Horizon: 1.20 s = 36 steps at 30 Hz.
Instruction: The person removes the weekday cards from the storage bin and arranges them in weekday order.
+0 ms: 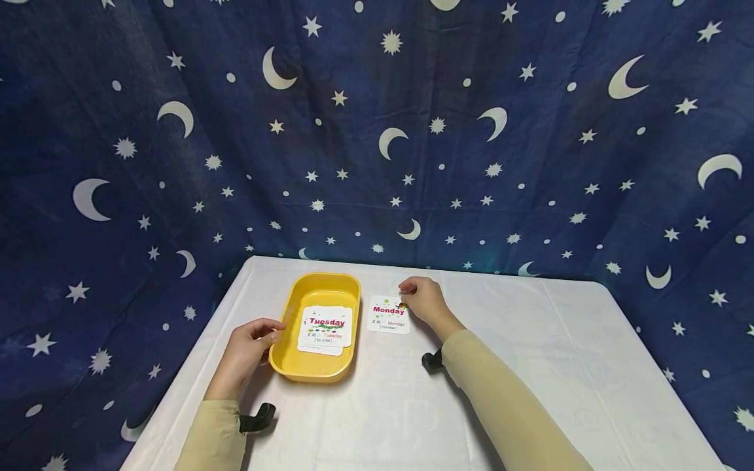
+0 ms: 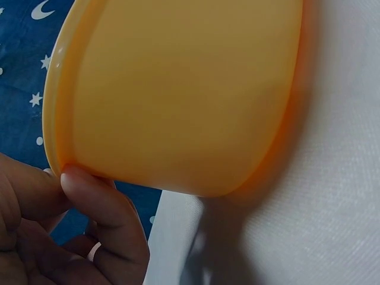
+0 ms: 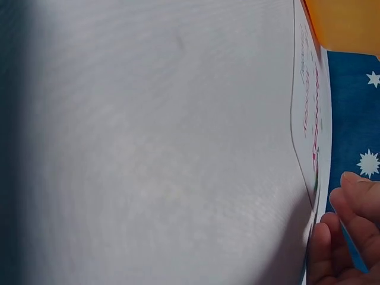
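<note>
My left hand (image 1: 244, 350) pinches the left rim of a yellow plastic tray (image 1: 287, 360); in the left wrist view, thumb and finger meet at the rim. Inside the tray lies a small stack of white cards, the top one a "Tuesday" card (image 1: 326, 322) with red lettering. To the right of the tray, a "Monday" card (image 1: 389, 320) lies flat on the table. My right hand (image 1: 427, 302) is at that card's upper right corner, fingers loosely bent. In the right wrist view the card (image 3: 306, 101) appears edge-on, with the fingertips close by; contact is hard to tell.
A white cloth covers the table (image 1: 530, 366). Behind it hangs a dark blue curtain (image 1: 353, 85) with moons and stars. A black strap piece (image 1: 257, 418) juts from the left wrist, another (image 1: 432, 362) from the right.
</note>
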{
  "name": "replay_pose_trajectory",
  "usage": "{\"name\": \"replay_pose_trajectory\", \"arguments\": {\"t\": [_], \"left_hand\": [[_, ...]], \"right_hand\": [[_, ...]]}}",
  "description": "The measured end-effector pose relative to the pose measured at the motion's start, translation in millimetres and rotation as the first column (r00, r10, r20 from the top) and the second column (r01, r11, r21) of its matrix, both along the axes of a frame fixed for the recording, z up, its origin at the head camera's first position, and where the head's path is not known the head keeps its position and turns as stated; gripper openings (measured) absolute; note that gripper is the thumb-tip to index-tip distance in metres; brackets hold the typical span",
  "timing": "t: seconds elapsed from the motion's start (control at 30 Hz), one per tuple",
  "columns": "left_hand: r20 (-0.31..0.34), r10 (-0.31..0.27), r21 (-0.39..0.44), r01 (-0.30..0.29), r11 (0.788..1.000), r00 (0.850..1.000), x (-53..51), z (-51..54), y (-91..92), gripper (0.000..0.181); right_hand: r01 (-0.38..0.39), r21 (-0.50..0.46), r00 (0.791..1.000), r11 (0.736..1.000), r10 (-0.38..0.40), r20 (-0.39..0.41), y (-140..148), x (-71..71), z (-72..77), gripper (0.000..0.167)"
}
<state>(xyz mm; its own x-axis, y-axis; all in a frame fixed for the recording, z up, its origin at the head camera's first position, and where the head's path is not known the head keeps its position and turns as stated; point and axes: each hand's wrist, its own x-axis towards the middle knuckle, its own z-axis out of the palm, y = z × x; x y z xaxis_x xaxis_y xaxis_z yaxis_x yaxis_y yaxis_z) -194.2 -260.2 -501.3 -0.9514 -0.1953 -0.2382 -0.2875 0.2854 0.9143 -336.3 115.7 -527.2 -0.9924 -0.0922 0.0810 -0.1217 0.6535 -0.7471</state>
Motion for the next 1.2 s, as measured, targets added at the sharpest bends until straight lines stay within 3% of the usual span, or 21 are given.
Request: {"name": "replay_pose_trajectory", "arguments": {"t": [0.4, 0.73, 1.07, 1.2], "left_hand": [[-0.005, -0.001, -0.008, 0.001, 1.000, 1.000, 0.5, -0.1, -1.0, 0.022], [-0.007, -0.006, -0.004, 0.006, 1.000, 1.000, -0.2, 0.8, -1.1, 0.023], [-0.007, -0.006, -0.006, 0.006, 1.000, 1.000, 0.3, -0.4, -0.6, 0.023], [-0.008, -0.006, -0.006, 0.006, 1.000, 1.000, 0.4, -0.9, -0.4, 0.023]], "right_hand": [[0.013, 0.011, 0.999, 1.000, -0.014, 0.032, -4.6, 4.9, 13.4, 0.039], [-0.059, 0.096, 0.994, 0.994, 0.068, -0.085, -16.9, 14.6, 28.9, 0.057], [-0.088, 0.084, 0.990, 0.993, 0.096, -0.102, -42.0, 29.5, 49.4, 0.080], [-0.126, 0.139, 0.982, 0.982, 0.144, -0.121, -51.0, 35.1, 54.5, 0.089]]}}
